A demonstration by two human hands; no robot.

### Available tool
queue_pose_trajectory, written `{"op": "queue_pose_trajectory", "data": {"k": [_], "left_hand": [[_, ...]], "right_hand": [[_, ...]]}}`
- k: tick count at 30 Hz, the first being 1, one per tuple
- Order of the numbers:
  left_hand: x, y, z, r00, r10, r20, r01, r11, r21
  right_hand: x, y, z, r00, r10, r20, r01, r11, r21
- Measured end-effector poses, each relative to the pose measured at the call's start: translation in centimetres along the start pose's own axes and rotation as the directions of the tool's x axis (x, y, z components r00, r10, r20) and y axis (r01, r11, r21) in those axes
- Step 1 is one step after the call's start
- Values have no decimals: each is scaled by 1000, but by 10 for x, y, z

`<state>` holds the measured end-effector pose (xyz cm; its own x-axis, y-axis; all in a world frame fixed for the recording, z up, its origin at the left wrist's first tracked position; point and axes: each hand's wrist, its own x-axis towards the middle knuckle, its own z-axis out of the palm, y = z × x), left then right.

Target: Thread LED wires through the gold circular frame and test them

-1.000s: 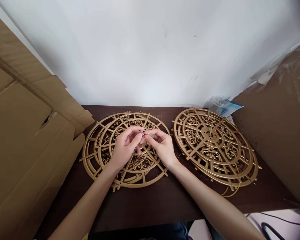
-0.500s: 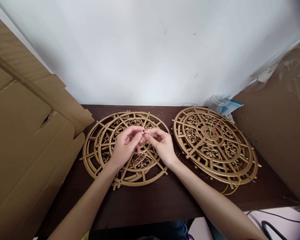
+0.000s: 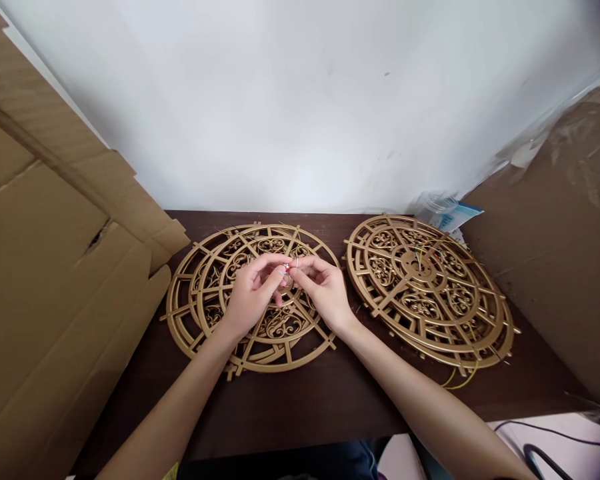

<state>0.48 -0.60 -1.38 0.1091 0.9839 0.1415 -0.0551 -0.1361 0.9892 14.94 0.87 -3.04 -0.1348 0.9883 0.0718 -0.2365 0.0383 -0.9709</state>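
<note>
Above the left stack of gold openwork discs (image 3: 275, 365), my two hands meet fingertip to fingertip. My left hand (image 3: 255, 287) is closed in a pinch on a tiny red and white piece (image 3: 287, 268), mostly covered by the fingers. Close beside it, my right hand (image 3: 323, 288) pinches a thin white wire (image 3: 297, 262) between thumb and forefinger. Whether the wire is joined to the small piece, I cannot tell. The discs below carry scroll-shaped ornaments and a round hub, partly hidden by my hands.
A second stack of gold discs (image 3: 433, 300) lies to the right, with thin yellow wires (image 3: 463, 383) trailing from it. Behind it stand a clear plastic cup (image 3: 435, 203) and a blue packet (image 3: 460, 217). Cardboard (image 3: 55, 267) rises on the left, and a brown box (image 3: 555, 267) on the right.
My hands stay nearly in place, fingertips still together. The view has shifted very slightly; the discs lie as before.
</note>
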Motion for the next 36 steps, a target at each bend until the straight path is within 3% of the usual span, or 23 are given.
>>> {"op": "queue_pose_trajectory", "data": {"k": [17, 36], "left_hand": [[0, 6, 2, 997, -67, -46, 65, 997, -41], [0, 3, 1, 998, -46, -30, 45, 998, -39]], "right_hand": [[1, -1, 0, 999, 18, -27, -16, 999, 51], [1, 0, -2, 1000, 28, 0, -28, 999, 26]]}}
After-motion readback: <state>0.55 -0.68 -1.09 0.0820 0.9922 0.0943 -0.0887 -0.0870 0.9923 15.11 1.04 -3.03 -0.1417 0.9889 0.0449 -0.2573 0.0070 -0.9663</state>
